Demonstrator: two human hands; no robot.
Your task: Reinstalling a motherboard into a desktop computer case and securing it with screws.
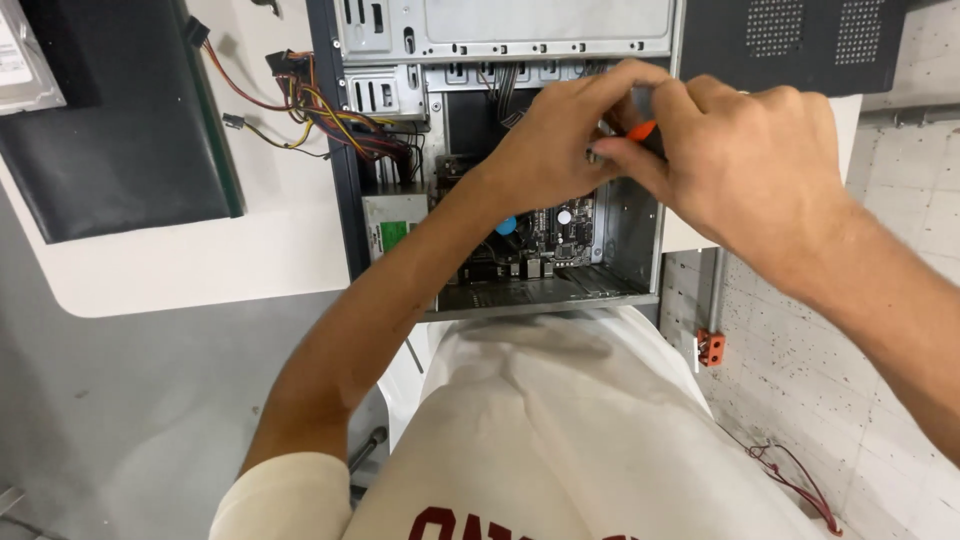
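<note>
An open grey computer case (520, 30) lies on a white table (200, 270), its motherboard (545, 235) showing inside. My left hand (555, 140) reaches into the case, fingers pinched near the right side wall. My right hand (740, 160) meets it there and grips a tool with an orange and black handle (640, 130), most of which is hidden by the fingers. Both hands sit above the motherboard, close to the case's right wall (635, 235).
A bundle of coloured power cables (330, 110) runs from the left into the case. A dark side panel (110, 140) lies at left, another perforated black panel (790, 40) at top right. An orange block (711, 347) and red wire (790, 475) lie on the tiled floor.
</note>
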